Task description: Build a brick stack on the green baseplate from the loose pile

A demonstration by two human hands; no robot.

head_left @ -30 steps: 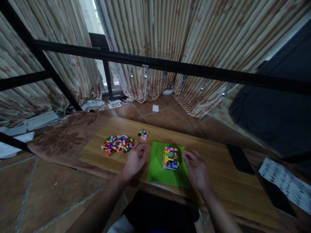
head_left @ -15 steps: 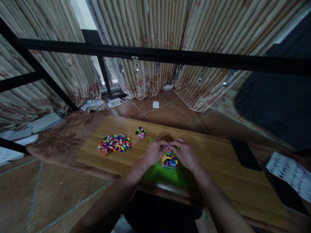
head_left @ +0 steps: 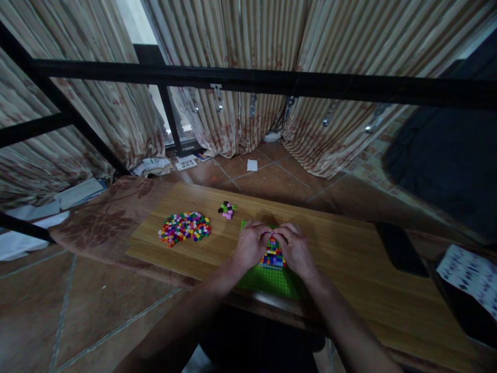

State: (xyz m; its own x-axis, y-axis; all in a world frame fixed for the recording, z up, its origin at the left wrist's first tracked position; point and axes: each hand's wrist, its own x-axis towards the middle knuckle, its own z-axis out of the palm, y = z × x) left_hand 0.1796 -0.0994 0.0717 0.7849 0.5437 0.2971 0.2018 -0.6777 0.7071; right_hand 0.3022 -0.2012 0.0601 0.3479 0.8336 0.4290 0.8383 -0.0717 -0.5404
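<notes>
i have both hands on the multicoloured brick block point(head_left: 274, 255) that sits on the green baseplate point(head_left: 267, 277) near the front edge of the counter point(head_left: 349, 269). my left hand point(head_left: 251, 244) and right hand point(head_left: 295, 247) curl over its far end, fingertips meeting; each grip looks closed on the block. by my judgement the block is several layers up, while a big heap of loose bricks point(head_left: 185, 227) and a small cluster point(head_left: 227, 209) lie unused to the left.

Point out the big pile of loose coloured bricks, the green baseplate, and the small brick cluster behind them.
loose brick pile point(head_left: 185, 228), head view, middle of the heap.
green baseplate point(head_left: 267, 280), head view, bare near part.
small brick cluster point(head_left: 227, 209), head view, its centre.
</notes>
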